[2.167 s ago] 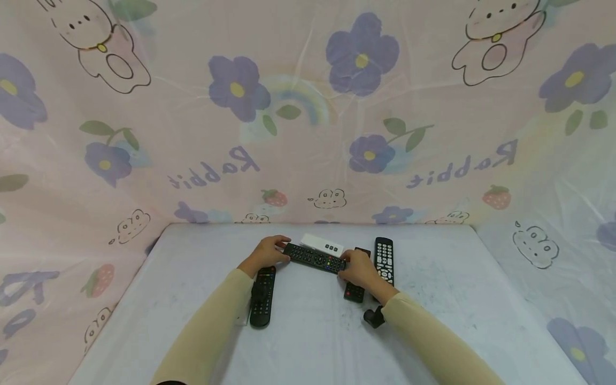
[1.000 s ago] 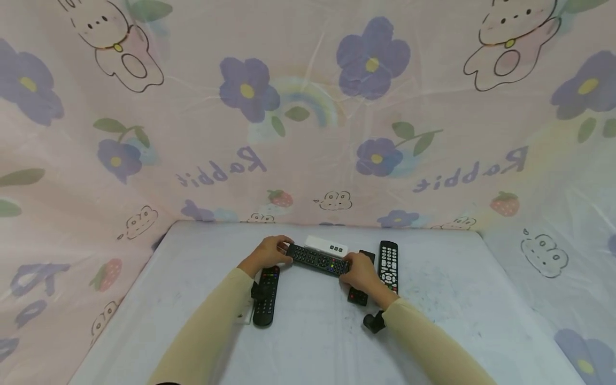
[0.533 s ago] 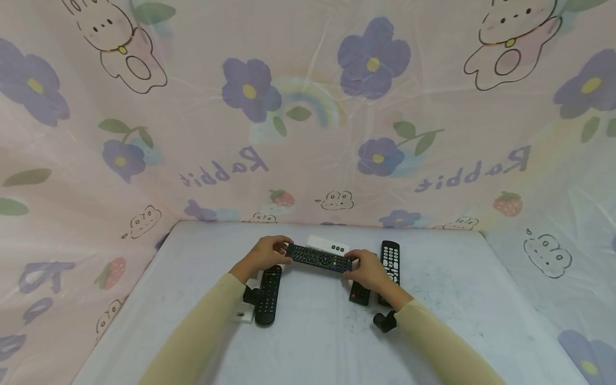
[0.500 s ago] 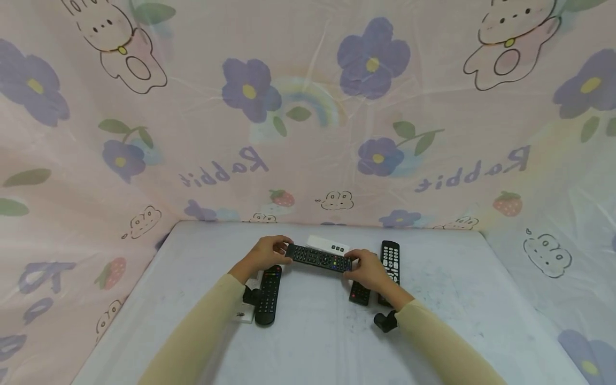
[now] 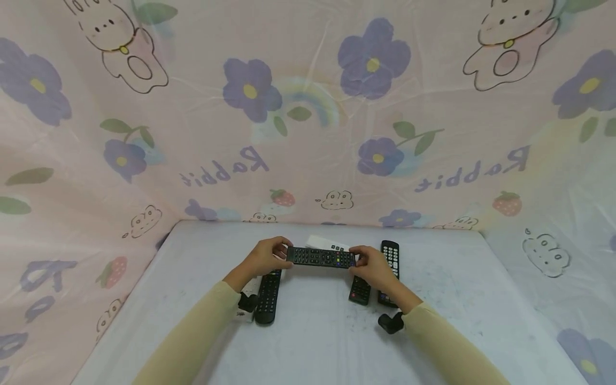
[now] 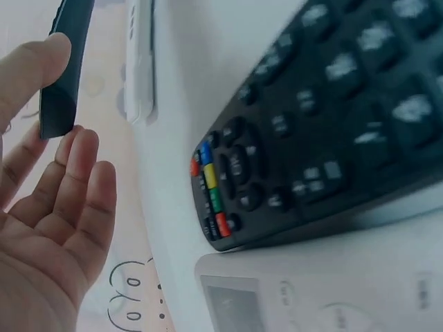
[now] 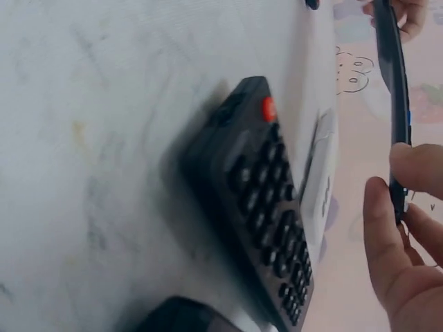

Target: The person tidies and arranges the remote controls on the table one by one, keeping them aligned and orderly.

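Observation:
A black remote control [image 5: 321,258] is held lengthwise between both hands, raised off the table, as the wrist views show. My left hand [image 5: 264,256] pinches its left end, thumb on one face and fingertips at the other; the left wrist view shows this end of the remote [image 6: 66,90]. At the other end, near the coloured buttons, my right hand [image 5: 375,267] grips it between thumb and fingers. Just behind lies a white remote [image 5: 318,241], partly covered by the held one. Below my right hand is a short black remote [image 5: 360,291] with a red button.
On the white table [image 5: 317,337], a larger black remote [image 5: 268,302] lies near my left wrist, next to a white remote with a small screen [image 6: 235,301]. A long black remote with white buttons [image 5: 391,254] lies at the right, partly behind my right hand. Patterned cloth [image 5: 308,160] stands behind.
The held remote has swung from a slant to nearly level as my right hand moved right and slightly up. Both hands keep their hold on its ends.

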